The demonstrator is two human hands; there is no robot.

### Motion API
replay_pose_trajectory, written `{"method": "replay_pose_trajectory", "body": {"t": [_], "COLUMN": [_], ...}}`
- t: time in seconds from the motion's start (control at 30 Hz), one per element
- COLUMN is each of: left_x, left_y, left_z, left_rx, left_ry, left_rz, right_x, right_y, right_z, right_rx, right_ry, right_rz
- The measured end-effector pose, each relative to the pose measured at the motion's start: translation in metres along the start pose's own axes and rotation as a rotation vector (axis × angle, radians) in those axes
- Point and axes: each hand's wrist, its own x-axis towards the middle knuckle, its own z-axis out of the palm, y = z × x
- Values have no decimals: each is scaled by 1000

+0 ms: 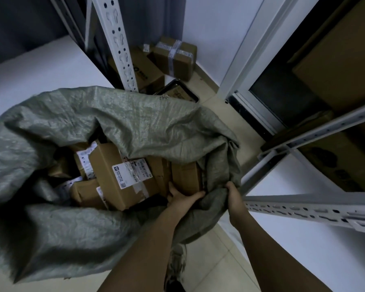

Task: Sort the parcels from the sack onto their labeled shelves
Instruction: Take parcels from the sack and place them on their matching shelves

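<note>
The left hand reaches into the mouth of the sack, its fingers and thumb curled around the near end of a small brown parcel that stands at the right side of the opening; the fingertips are hidden behind the parcel, but the thumb lies plainly across its lower edge. The right hand is closed tight on a bunched fold of the sack's rim, gripping the grey-green woven cloth just beside the left hand and holding that side of the mouth open. The sack sits on the pale tiled floor between two white metal shelving units, its cloth slumped wide to the left. Inside it lie more cardboard parcels, the largest lying tilted in the middle with a white printed label facing up, and smaller ones tucked under and to the left of it. The slotted upright of the far shelving unit rises behind the sack, and a slotted beam of the near unit runs across on the right, just beside the right hand. On the floor in the far corner stand two taped cardboard boxes, well apart from the sack. Large cardboard boxes fill the shelves at the upper right.
</note>
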Motion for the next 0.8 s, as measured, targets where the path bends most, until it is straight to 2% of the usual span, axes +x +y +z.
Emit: {"method": "replay_pose_trajectory", "body": {"t": [0.13,0.37,0.5,0.7,0.8], "left_x": [2,-30,-67,-126,-157], "left_y": [-4,4,18,35,38], "left_z": [-8,-68,-113,-174,-201], "left_rx": [-9,-134,-178,-216,-235], "left_ry": [42,172,198,185,177], "left_rz": [77,227,191,121,94], "right_x": [0,-14,-36,-79,-103], "right_y": [6,-5,-23,-55,-69], "right_z": [-2,21,36,52,61], "right_rx": [22,-160,-245,-385,-439], "right_ry": [13,134,162,105,44], "right_rz": [-50,-187,-283,-250,-295]}}
